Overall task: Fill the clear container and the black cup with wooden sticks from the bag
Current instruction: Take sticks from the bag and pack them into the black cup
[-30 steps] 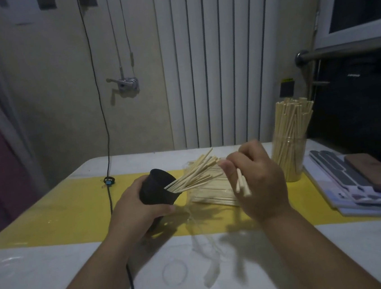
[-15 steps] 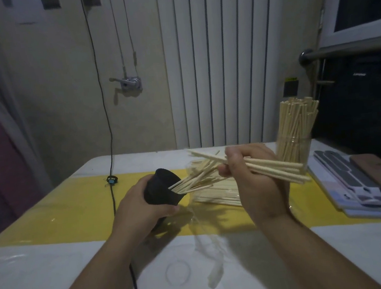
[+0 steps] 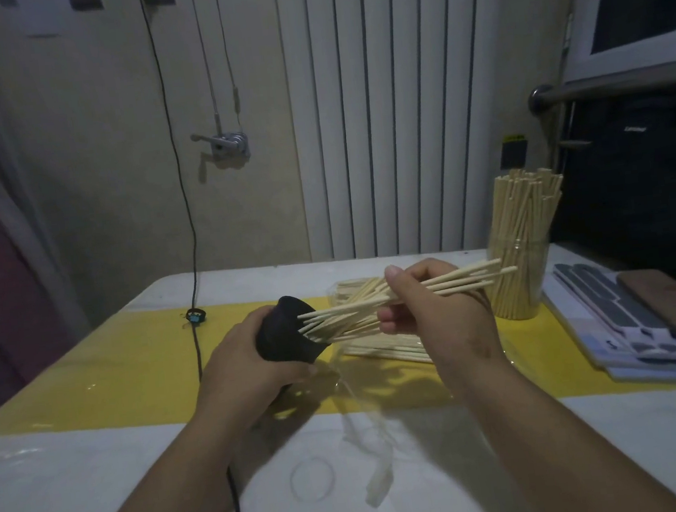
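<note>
Left hand (image 3: 247, 361): fingers and thumb curl round the wall of the black cup (image 3: 280, 339), which it holds tipped on its side with the mouth facing right, just above the table (image 3: 102, 489).
Right hand (image 3: 439, 320): thumb and curled fingers pinch a bundle of wooden sticks (image 3: 470, 277) near its middle.
Bundle: lies nearly level. Its left ends reach the cup's mouth, where more sticks fan out; its right ends point at the clear container (image 3: 518, 282) and stop just short of it.
Room between the hands: narrow, and crossed by the sticks.
Under the hands: a pile of sticks (image 3: 392, 350) lies flat in the clear bag (image 3: 373, 452), whose loose plastic trails toward the near edge.
Clear container: upright on the yellow strip (image 3: 110, 363), to the right of the right hand and packed with standing sticks.
Right edge: a stack of flat cards (image 3: 625, 309) lies beside the container.
Left side: a black cable (image 3: 197, 345) runs across the table, beside the left hand.
Open room: bare white surface near left, bare yellow far left.
Far edge: meets the ribbed wall panel (image 3: 387, 104).
</note>
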